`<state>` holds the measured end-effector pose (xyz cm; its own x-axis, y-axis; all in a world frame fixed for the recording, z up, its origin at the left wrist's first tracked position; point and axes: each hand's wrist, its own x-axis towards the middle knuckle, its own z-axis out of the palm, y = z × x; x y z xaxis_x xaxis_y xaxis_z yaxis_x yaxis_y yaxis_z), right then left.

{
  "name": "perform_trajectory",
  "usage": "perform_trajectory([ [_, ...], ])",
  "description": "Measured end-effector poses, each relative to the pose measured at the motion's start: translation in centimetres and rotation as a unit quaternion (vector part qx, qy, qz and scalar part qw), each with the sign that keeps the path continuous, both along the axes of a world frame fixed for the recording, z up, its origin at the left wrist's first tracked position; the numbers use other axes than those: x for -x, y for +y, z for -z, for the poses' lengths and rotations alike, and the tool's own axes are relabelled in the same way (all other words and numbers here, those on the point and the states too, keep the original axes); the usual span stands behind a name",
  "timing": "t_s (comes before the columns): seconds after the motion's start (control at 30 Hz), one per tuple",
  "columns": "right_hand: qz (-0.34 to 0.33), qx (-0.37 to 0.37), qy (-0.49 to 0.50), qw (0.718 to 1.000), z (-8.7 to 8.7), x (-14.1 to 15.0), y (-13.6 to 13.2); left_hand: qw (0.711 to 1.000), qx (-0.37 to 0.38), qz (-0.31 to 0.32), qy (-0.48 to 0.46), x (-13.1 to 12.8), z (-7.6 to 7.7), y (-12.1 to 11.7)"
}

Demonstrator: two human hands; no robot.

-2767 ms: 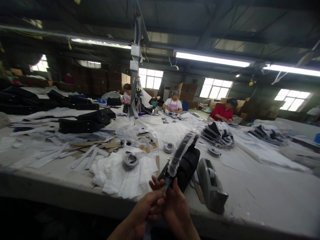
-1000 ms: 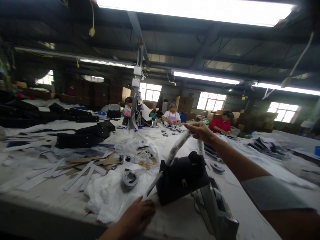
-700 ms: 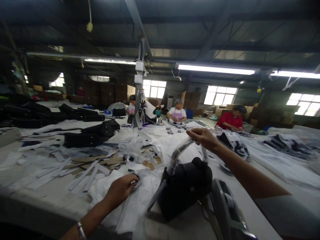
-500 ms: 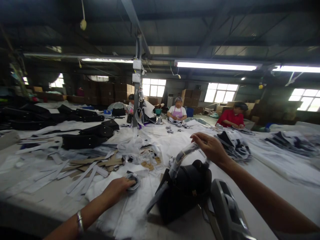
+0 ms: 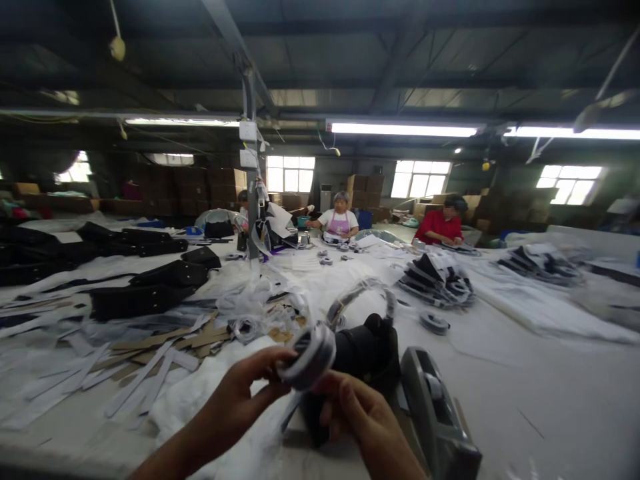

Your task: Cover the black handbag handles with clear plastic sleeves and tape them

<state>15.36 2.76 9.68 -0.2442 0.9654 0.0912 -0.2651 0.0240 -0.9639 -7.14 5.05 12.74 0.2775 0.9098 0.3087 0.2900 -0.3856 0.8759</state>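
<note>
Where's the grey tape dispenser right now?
In the head view, the grey tape dispenser sits on the white table, just right of the black handbag and the right hand.

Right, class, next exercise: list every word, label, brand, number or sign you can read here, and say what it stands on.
None can be read anywhere.
Grey coiled strap, black handbag, grey tape dispenser: no legible lettering.
Two white socket boxes: too small to tell.
Purple apron: too blurred to read.
Brown cardboard cartons: too dark to read.
</note>
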Motion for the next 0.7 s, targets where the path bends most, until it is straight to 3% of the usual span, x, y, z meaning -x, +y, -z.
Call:
perform_trajectory([
  [0.1,0.005,0.089,0.132,0.987,0.1,-0.3,-0.8,0.987,-0.083,0.080,0.114,-1.7,0.4,-0.9],
  [0.2,0.015,0.132,0.147,0.980,-0.4,-1.5,-1.8,0.972,-0.110,0.143,0.151,-2.4,0.3,-1.0],
  [0.27,0.039,0.134,0.154,0.978,-0.6,-2.4,-2.3,0.970,-0.106,0.160,0.150,-2.6,0.0,-0.6],
  [0.33,0.078,0.135,0.176,0.972,-0.7,-3.2,-2.4,0.980,-0.099,0.128,0.119,-3.0,-0.7,0.3],
  [0.47,0.153,0.107,0.162,0.969,-0.5,-4.7,-1.4,0.995,-0.090,-0.042,0.003,-4.9,-3.2,4.9],
  [0.6,0.189,0.049,0.085,0.977,-0.3,-5.1,0.6,1.000,-0.011,0.019,-0.010,-8.4,-5.9,10.6],
  [0.7,0.201,0.028,0.062,0.977,-0.2,-5.0,2.0,0.994,0.056,0.088,0.010,-10.3,-7.1,12.4],
])
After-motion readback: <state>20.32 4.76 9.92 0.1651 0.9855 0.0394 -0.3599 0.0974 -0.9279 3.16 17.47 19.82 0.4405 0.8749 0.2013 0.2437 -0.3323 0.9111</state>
